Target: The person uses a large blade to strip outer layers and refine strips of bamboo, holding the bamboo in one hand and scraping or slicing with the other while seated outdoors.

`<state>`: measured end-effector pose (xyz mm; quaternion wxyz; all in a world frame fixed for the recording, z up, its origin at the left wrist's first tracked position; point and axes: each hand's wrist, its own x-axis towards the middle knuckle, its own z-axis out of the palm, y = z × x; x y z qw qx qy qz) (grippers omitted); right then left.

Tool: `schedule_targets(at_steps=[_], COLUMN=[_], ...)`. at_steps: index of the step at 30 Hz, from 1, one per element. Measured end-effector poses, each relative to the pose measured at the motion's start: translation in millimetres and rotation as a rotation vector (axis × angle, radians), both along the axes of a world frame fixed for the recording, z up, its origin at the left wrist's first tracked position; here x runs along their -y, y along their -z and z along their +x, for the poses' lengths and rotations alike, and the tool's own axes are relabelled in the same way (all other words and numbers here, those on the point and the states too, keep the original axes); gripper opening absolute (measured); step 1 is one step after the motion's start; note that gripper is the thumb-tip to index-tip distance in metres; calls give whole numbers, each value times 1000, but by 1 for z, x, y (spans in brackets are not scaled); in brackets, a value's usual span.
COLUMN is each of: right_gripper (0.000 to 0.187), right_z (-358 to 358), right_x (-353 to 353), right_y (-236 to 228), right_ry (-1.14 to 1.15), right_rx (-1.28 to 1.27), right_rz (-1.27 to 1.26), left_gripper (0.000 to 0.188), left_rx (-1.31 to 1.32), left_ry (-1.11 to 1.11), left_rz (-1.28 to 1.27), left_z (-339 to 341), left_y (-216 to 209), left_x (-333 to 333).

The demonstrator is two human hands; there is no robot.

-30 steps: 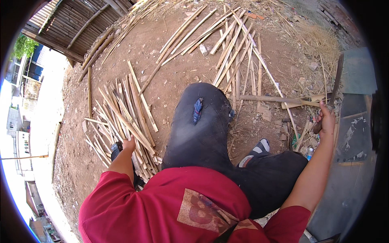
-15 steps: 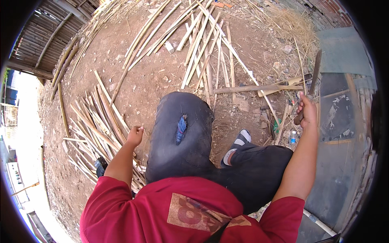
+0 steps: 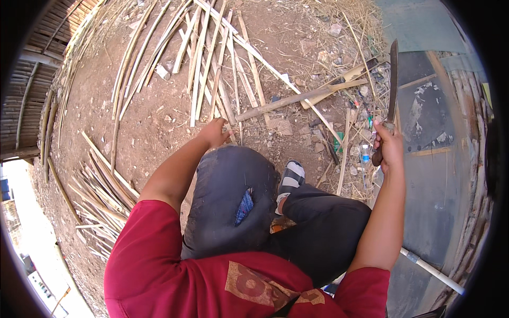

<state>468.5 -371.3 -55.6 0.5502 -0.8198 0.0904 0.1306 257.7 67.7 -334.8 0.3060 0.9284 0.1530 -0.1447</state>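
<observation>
My right hand [image 3: 388, 144] is closed round the handle of a machete [image 3: 393, 79], whose long dark blade points up and away from me. My left hand [image 3: 214, 132] reaches down just beyond my left knee, by the near ends of several split bamboo strips [image 3: 204, 74] spread on the ground. Its fingers look parted, beside a strip end; I cannot make out a firm hold. A thicker bamboo piece [image 3: 286, 108] lies slantwise between my two hands, its far end resting near other split pieces.
A pile of thin bamboo strips [image 3: 103, 196] lies at the left. Near my right hand are a small plastic bottle [image 3: 365, 153] and stony rubble. A dark sheet [image 3: 429, 116] lines the right side. A bamboo-slatted structure [image 3: 26, 95] stands at the far left.
My left hand has moved right and forward from beside the left pile to the strips beyond my knee. My view has shifted to the right; the machete stays in my right hand.
</observation>
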Motion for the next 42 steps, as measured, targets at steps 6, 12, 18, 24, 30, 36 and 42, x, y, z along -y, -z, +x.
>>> schedule_targets(at_steps=[6, 12, 18, 24, 30, 36, 42], right_gripper=[29, 30, 33, 32, 30, 29, 31], right_z=[-9, -15, -15, -13, -15, -14, -19], right_x=[28, 72, 85, 80, 69, 52, 26], right_y=[5, 25, 33, 32, 22, 15, 9], right_ry=[71, 94, 142, 119, 39, -7, -89], right_rx=[33, -15, -64, -38, -30, -30, -30], right_rz=[-67, -182, -187, -179, -230, -229, -159], left_gripper=[63, 69, 46, 41, 27, 53, 80], left_rx=[-5, -211, -314, -189, -43, 360, 465], left_ry=[55, 193, 205, 120, 50, -43, -120], left_rz=[-33, 286, 354, 378, 344, 415, 345], left_z=[88, 127, 151, 151, 140, 118, 90], left_y=[-15, -13, -2, 11, -11, -36, -95], left_x=[58, 83, 95, 104, 93, 61, 37])
